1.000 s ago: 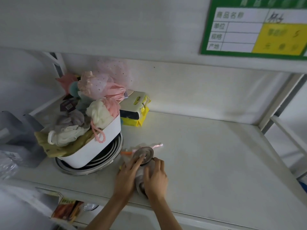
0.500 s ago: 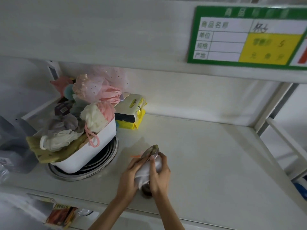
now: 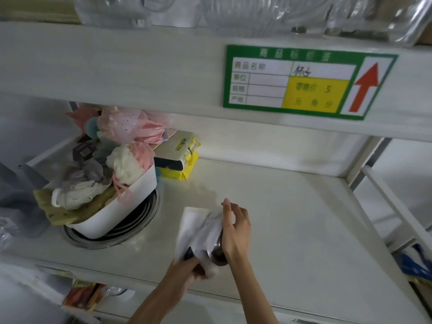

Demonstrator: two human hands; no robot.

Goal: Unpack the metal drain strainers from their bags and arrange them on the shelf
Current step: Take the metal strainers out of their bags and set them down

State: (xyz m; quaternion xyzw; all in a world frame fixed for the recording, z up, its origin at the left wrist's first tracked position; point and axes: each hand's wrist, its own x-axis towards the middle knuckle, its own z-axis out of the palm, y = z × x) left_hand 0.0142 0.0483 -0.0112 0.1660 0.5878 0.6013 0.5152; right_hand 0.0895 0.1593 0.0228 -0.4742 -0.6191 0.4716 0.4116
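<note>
Both of my hands work low over the front of the white shelf (image 3: 292,218). My left hand (image 3: 187,267) pinches the lower end of a thin white plastic bag (image 3: 196,228), whose open end sticks up and to the left. My right hand (image 3: 237,228) is cupped around a rounded metal drain strainer (image 3: 218,252) that shows at the bag's right side, mostly covered by plastic and fingers. A dark part (image 3: 189,252) shows through the bag near my left fingers.
A white tub (image 3: 121,206) heaped with bath puffs and cloths stands at the left on a stack of metal rings (image 3: 140,228). Yellow packs (image 3: 182,160) lie behind it. A green price label (image 3: 304,80) hangs on the upper shelf's edge overhead. A shelf post (image 3: 364,157) rises at the right.
The bagged strainer has been lifted off the shelf and turned. The metal disc that showed on top is now hidden, and the bag's loose end sticks up. My view has tilted upward.
</note>
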